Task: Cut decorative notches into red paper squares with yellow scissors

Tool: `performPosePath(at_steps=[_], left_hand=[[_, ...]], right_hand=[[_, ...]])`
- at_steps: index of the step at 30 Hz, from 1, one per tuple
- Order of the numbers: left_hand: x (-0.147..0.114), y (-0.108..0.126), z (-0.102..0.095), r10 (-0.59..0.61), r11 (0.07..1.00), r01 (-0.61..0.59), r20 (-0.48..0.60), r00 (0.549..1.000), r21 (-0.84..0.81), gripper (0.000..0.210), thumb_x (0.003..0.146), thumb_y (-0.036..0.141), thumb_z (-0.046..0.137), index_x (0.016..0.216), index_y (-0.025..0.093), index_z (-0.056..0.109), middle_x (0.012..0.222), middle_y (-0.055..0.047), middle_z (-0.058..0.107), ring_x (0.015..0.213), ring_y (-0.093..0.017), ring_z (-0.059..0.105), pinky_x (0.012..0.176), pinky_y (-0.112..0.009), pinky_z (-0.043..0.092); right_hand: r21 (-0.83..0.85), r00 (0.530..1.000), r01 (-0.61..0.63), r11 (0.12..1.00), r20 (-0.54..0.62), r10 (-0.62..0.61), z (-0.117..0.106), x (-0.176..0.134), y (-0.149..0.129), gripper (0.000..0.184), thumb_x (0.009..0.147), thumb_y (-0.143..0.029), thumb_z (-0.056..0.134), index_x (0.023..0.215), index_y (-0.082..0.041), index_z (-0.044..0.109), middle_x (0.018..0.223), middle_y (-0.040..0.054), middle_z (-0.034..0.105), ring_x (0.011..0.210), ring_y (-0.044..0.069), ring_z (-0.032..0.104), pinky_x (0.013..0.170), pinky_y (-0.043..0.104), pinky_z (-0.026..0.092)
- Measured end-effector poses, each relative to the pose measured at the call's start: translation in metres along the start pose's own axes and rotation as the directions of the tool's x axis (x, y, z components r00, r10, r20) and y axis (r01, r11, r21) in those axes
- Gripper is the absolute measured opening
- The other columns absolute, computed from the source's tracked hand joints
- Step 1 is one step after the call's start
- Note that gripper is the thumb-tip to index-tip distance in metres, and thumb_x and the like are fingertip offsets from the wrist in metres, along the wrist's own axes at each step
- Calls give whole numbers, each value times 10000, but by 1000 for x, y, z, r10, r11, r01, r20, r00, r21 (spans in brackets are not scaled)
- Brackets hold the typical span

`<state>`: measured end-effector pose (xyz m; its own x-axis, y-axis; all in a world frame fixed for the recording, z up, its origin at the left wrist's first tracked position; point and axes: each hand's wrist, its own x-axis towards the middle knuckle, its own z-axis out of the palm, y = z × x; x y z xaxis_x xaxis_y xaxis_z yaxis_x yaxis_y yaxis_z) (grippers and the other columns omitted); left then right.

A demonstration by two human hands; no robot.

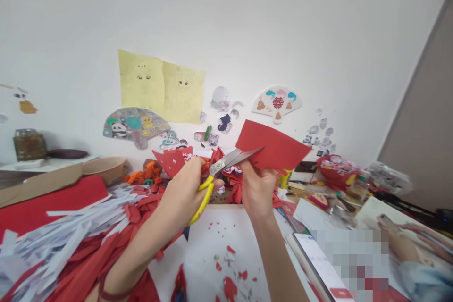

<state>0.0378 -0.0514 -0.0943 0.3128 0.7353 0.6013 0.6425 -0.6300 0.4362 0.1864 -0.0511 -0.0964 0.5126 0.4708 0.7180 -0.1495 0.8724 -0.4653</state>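
My left hand (189, 177) is closed on the yellow handles of a pair of scissors (220, 164), blades pointing right. One blade lies across the front of a sheet of red paper (278, 144); the other seems partly hidden at its left edge. My right hand (258, 191) pinches that paper along its bottom edge and holds it up, tilted, above the table. Beneath both hands, a white sheet (205, 255) carries small red scraps (230, 288).
Red and white paper strips (99, 240) pile up on the left beside a cardboard-coloured bowl (106, 170). A phone (311, 255) lies on the right. Farther right, another person's hand (403, 236) holds a phone. A red bowl (336, 170) and decorated fans (278, 101) are at the back.
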Motion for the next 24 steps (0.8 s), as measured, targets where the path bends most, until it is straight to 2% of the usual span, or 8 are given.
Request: performPosePath(at_steps=[6,11,18,24], left_hand=[[0,0,-1,-8,1000,8,-4,1000,-16,250,855,455,469,878,220,384,868,-39,543,774,-216,520,652,-328,378],[0,0,1,-13,998,11,-35,999,-54,299,853,500,475,840,219,375,866,-41,527,766,-210,511,627,-315,371],[2,-1,1,-31,997,30,-2,1000,-73,242,846,434,493,851,217,387,853,-45,533,747,-208,510,604,-306,373],[1,-2,1,5,996,-5,-2,1000,-88,218,857,413,474,870,208,401,881,-66,535,802,-228,520,632,-323,386]], right_hand=[[52,999,-38,998,1,38,2,-4,4,365,717,-244,756,1061,-149,676,1007,84,726,967,224,677,936,395,524],[108,997,-74,991,25,72,7,-9,6,438,724,-212,748,1147,-179,639,1068,81,712,991,221,668,923,397,529],[141,996,-88,986,-17,92,12,-13,9,482,716,-213,755,1178,-194,618,1112,75,698,1045,226,642,917,389,532],[99,994,-88,991,-58,94,15,-15,12,480,713,-296,759,1162,-200,618,1043,67,715,999,231,658,916,412,533]])
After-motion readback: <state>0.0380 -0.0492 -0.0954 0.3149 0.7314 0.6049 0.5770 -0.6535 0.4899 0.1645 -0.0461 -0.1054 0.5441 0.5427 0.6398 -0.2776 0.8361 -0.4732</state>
